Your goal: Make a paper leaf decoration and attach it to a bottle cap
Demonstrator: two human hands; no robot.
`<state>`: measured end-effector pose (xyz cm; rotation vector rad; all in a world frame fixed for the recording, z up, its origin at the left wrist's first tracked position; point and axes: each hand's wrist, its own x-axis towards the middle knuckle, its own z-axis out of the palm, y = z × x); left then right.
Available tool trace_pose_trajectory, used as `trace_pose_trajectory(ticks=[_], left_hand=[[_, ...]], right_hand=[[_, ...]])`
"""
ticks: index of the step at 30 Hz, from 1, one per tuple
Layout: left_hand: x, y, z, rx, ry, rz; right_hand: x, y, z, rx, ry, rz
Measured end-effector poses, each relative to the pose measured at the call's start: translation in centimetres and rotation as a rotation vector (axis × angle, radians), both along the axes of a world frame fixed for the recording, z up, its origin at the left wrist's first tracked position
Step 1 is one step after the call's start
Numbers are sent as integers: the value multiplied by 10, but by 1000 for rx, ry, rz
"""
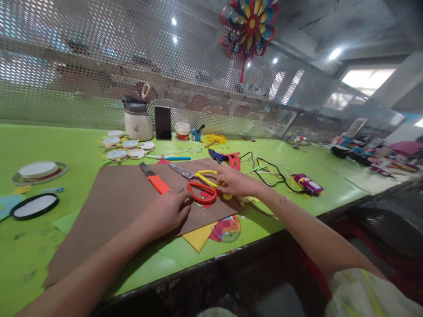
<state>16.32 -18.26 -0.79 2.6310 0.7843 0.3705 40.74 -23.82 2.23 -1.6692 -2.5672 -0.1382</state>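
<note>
A pair of scissors point(189, 175) with one red and one yellow handle lies across a brown board point(124, 189), blades pointing up and left. My right hand point(234, 179) is closed, its fingertips pinched at the far end of the yellow handle and partly hiding it. On the board rests my left hand point(170, 209), fingers loosely bent and a little apart, with the fingertips beside the red handle. An orange utility knife point(157, 183) lies just beyond my left hand. Small red and yellow paper scraps point(205, 201) sit under and around the scissors.
Behind the board are a glue gun point(216, 155), a blue-handled knife point(176, 158), joined white discs point(130, 144), a kettle point(137, 123), a phone point(163, 123) and small pots point(182, 130). A black cable point(277, 171) runs to a purple power strip point(308, 184). A protractor point(228, 229) lies near the table edge.
</note>
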Motion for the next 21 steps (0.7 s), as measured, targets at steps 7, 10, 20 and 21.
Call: trace_pose_trajectory(ticks=[7, 10, 20, 21], left_hand=[[2, -4, -1, -93, -64, -23], [2, -2, 1, -97, -77, 15], [-1, -2, 20, -136, -185, 149], [-1, -2, 21, -141, -208, 160]], right_hand=[[-26, -9, 4, 70, 44, -7], [-23, -7, 5, 114, 94, 21], [-20, -52, -23, 259, -49, -63], [-24, -53, -25, 217, -129, -86]])
